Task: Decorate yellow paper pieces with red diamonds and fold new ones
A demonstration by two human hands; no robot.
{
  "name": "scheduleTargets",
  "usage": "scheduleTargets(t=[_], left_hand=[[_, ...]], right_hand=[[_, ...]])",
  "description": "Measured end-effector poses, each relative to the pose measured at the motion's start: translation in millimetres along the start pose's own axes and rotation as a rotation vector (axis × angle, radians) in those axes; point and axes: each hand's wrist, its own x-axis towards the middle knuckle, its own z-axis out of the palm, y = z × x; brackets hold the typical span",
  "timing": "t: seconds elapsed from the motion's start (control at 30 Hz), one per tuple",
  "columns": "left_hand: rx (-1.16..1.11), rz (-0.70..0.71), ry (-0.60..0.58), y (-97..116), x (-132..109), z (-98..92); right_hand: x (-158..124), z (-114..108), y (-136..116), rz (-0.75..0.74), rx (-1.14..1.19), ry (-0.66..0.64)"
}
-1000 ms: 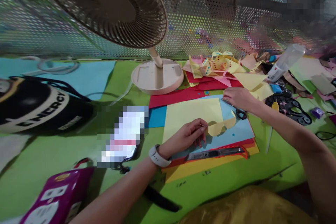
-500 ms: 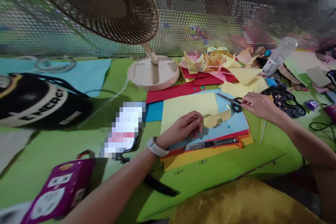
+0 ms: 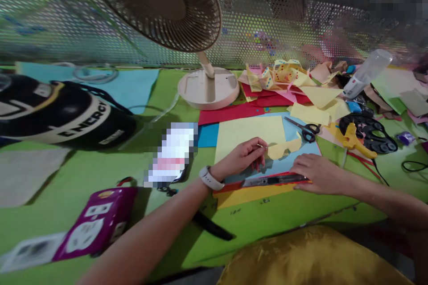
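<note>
My left hand point(image 3: 249, 158) is closed, its fingertips pinching the left end of a cut yellow paper piece point(image 3: 284, 149) with a wavy lower edge. The piece sits over a light blue sheet point(image 3: 309, 148). My right hand point(image 3: 319, 173) lies low over the right end of a utility knife point(image 3: 267, 181), thumb and fingers apart on either side of it; a firm grip does not show. The knife rests along the front of the stacked coloured sheets. Black-handled scissors point(image 3: 306, 130) lie on the paper beyond my right hand, untouched.
A yellow glue gun point(image 3: 354, 140) lies right, near a black tray-like object point(image 3: 376, 133). Paper scraps point(image 3: 284, 75) and a clear bottle point(image 3: 368, 73) are behind. A fan base point(image 3: 209, 91), phone point(image 3: 174, 153), purple packet point(image 3: 103, 218) and black bottle point(image 3: 67, 116) occupy the left.
My right hand has left the scissors and come down toward me over the utility knife. The glue gun has come into sight. My left hand keeps the paper piece; the view has shifted slightly.
</note>
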Motion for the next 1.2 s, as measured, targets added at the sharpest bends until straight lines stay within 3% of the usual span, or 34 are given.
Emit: scheduleTargets(t=[0.13, 0.27, 0.4, 0.5, 0.77, 1.0, 1.2], left_hand=[[0.006, -0.009, 0.002, -2.2, -0.3, -1.5], [0.016, -0.009, -0.002, -1.9, -1.4, -2.5], [0.029, -0.007, -0.002, -2.6, -1.9, -3.1], [0.031, -0.008, 0.005, -3.9, -1.8, -3.1], [0.036, -0.013, 0.016, -0.2, -1.8, -1.3], [0.026, -0.025, 0.006, 1.6, -2.9, -1.6], [0.012, -0.026, 0.009, 3.3, -2.6, -0.6]], right_hand=[[-15.5, -3.4, 11.1, 0.037, 0.042, 0.121], [-41.5, -6.7, 34.0, 0.218, -0.093, 0.231], [-52.6, -12.4, 59.1, 0.370, -0.280, 0.223], [-41.1, -16.1, 73.4, 0.467, -0.405, 0.215], [4.3, -25.3, 101.9, 0.449, -0.479, 0.057], [6.1, -35.4, 112.5, 0.331, -0.456, 0.079], [3.4, -27.0, 109.0, 0.178, -0.461, 0.042]])
